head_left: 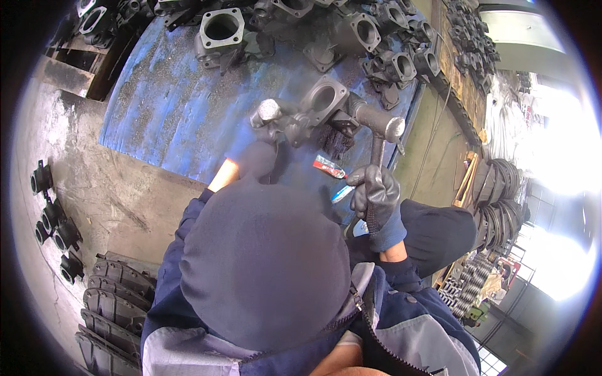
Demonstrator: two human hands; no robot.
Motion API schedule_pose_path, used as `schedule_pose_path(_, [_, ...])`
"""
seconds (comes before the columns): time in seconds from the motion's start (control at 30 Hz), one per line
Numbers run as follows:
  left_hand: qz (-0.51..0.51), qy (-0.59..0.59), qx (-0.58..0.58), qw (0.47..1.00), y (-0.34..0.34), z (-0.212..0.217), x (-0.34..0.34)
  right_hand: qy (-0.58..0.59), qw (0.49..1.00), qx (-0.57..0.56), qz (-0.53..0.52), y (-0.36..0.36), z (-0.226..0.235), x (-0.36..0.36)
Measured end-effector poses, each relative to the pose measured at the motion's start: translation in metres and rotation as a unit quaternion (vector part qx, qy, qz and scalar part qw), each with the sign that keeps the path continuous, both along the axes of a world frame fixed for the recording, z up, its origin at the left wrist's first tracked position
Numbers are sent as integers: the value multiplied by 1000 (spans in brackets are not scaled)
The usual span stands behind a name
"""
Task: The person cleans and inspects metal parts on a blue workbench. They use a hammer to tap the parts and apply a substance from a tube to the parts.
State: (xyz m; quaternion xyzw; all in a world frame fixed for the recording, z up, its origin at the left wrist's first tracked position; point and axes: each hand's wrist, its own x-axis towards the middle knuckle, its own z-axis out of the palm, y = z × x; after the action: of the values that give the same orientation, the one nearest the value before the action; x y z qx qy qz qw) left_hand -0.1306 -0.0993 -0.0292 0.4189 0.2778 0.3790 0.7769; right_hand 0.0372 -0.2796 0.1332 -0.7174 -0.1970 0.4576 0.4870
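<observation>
My right hand (378, 194), in a dark glove with a blue cuff, is closed round the handle of a hammer (381, 121). The hammer's thick cylindrical head is raised beside a grey metal casting (323, 99) with a square flange and a round bore. Also gloved, my left hand (257, 160) is closed at the casting's lower left part, below a bright round end (269, 110); its fingers are blurred. The casting rests on a worn blue tabletop (163, 119). Between my hands lie a red and white item (329, 167) and a blue and white item (342, 193).
More flanged castings (222, 29) crowd the table's far side, with others (401, 66) at its right edge. Castings (53, 216) stand on the floor at left, above stacked ribbed metal parts (116, 294). Round parts (498, 194) are piled at right. A dark cloth shape (266, 269) hides the lower middle.
</observation>
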Motion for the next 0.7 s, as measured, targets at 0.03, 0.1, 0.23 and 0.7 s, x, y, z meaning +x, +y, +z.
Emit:
schedule_pose_path(0.03, [-4, 0, 1, 1000, 0, 0, 0, 43, 999, -7, -10, -1, 0, 2])
schedule_pose_path(0.1, [-10, 2, 1, 1000, 0, 0, 0, 62, 998, -20, -9, -3, 0, 5])
schedule_pose_path(0.23, [-19, 6, 7, 1000, -2, 2, -1, 43, 999, -4, 19, -2, 2, 8])
schedule_pose_path(0.7, [-101, 37, 41, 993, -10, -5, 6, 16, 998, 32, 58, 27, 14, -9])
